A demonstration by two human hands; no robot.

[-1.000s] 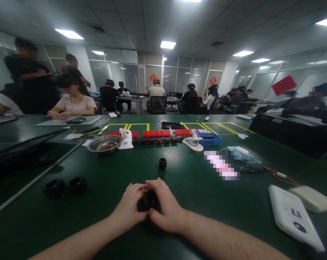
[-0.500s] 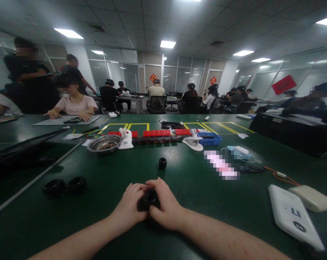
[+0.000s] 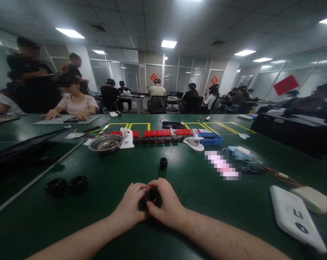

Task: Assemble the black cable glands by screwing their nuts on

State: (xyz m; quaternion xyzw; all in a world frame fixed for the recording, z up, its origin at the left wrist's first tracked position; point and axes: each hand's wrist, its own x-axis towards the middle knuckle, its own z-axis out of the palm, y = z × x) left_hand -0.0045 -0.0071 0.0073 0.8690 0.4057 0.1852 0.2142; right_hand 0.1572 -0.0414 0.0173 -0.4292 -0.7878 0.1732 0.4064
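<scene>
— Black round part [image 3: 150,198], where is it? 
— Low at the centre of the green table [image 3: 196,187], cupped between both of the person's hands, its open round face turned up toward the camera.

— How do the fingers sit on it? 
— The left hand [image 3: 132,206] curls in from the left, its fingertips [image 3: 141,187] meeting the part's upper rim. The right hand [image 3: 166,206] wraps in from the right, fingers [image 3: 159,185] arched over the top edge and thumb pressed at its lower side. Both sets of fingers are closed around the part, the two hands touching above it; only its dark centre shows between them.

— What lies nearby? 
— A small black cap [image 3: 163,163] stands alone just beyond the hands. Two black rings [image 3: 67,185] rest side by side well to the left. Farther back, a metal bowl [image 3: 105,143] sits beside a row of red blocks [image 3: 156,133]. A white device [image 3: 296,216] lies at the right, well apart.
</scene>
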